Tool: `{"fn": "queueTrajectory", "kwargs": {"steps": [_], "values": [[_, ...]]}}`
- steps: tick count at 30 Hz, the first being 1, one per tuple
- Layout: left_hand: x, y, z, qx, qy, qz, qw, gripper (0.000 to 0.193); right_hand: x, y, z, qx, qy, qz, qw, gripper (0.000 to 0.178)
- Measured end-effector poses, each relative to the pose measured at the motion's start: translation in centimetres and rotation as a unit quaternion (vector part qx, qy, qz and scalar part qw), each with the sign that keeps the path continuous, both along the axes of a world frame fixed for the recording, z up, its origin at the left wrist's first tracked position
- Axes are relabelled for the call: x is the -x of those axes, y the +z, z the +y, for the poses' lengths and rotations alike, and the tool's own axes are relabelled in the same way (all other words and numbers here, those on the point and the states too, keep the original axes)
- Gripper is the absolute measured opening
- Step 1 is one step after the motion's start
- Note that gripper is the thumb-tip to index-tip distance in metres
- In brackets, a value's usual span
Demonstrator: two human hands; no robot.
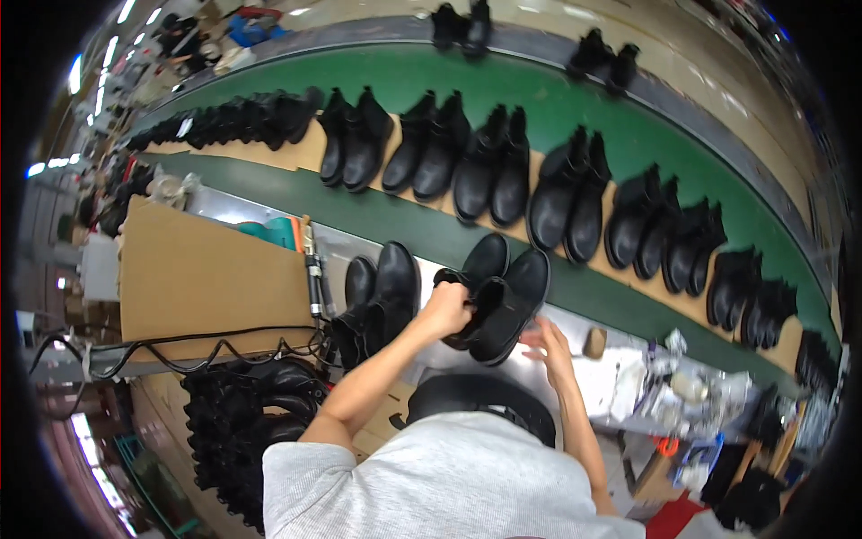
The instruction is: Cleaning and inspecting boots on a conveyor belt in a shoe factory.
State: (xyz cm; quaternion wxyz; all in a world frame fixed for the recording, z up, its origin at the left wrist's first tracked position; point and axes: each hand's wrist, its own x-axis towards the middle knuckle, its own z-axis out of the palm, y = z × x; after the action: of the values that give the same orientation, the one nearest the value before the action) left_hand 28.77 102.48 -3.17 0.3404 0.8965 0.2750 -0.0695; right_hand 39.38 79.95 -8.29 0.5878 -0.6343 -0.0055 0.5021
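Observation:
A pair of black ankle boots lies in front of me at the bench edge, toes pointing away. My left hand [451,311] is closed at the top of the left boot [486,259], with its fingertips partly hidden by the shaft. Beside it the right boot [525,292] is tilted, and its opening and side show. My right hand [549,349] is just right of that boot's heel, fingers apart and holding nothing; whether a fingertip touches the boot I cannot tell. Another pair of black boots [396,278] stands left of my left forearm.
A long row of black boots [489,171] stands on tan boards along the green belt [539,99]. A cardboard panel [211,278] and a coiled black cable [215,346] are at left. A small brown block [594,342] and clear plastic bags [687,386] lie at right.

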Motion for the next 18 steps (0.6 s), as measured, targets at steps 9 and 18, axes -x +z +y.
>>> {"fn": "queueTrajectory", "kwargs": {"steps": [9, 18], "values": [[2.0, 17.9, 25.0, -0.354, 0.135, -0.129, 0.916, 0.017, -1.1, -2.1, -4.5, 0.257, 0.216, -0.469, 0.817, 0.056], [-4.5, 5.2, 52.6, -0.554, 0.134, 0.091, 0.817, 0.009, 2.4, -3.0, -3.4, 0.354, 0.334, -0.457, 0.745, 0.073]]}}
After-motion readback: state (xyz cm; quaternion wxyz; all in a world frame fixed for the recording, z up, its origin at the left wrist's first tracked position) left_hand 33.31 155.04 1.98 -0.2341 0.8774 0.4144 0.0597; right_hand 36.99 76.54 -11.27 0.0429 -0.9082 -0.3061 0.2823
